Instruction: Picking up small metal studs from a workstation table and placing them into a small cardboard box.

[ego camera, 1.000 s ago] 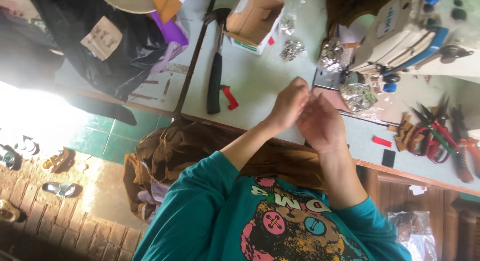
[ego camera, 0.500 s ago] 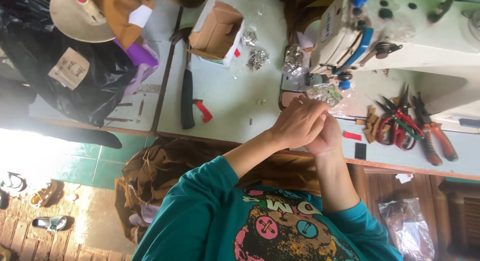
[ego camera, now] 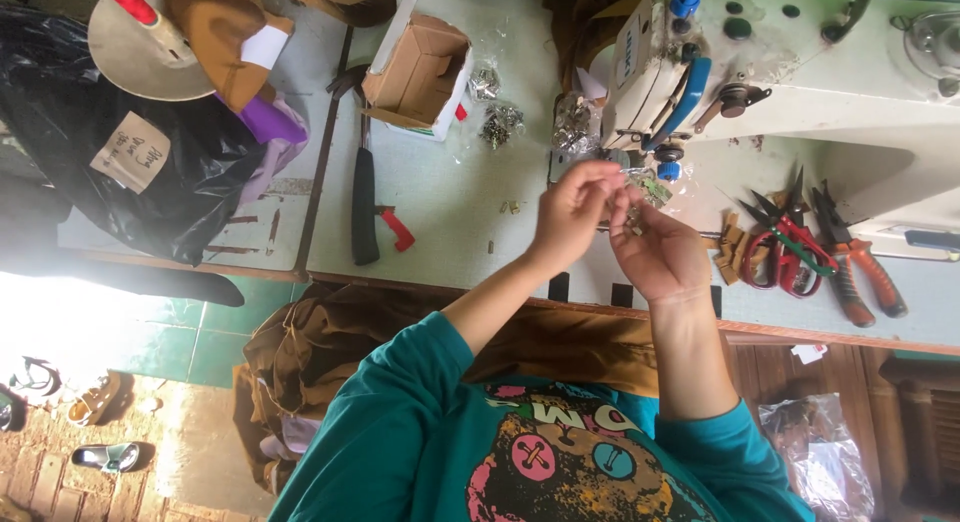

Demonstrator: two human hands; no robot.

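An open cardboard box (ego camera: 420,74), hammer (ego camera: 364,182), red-handled pliers (ego camera: 800,247) and black plastic bag (ego camera: 150,172) crowd the worktable (ego camera: 450,212).

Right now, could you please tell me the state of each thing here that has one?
Left hand: raised, fingers pinching a small item.
Right hand: palm up, cupped.
Cardboard box: open, lying on its side.
Hammer: lying flat.
Pliers: lying flat, handles apart.

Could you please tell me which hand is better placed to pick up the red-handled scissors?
Right, probably: the right hand sits nearer the red-handled scissors, on their side; the left hand would have to cross it.
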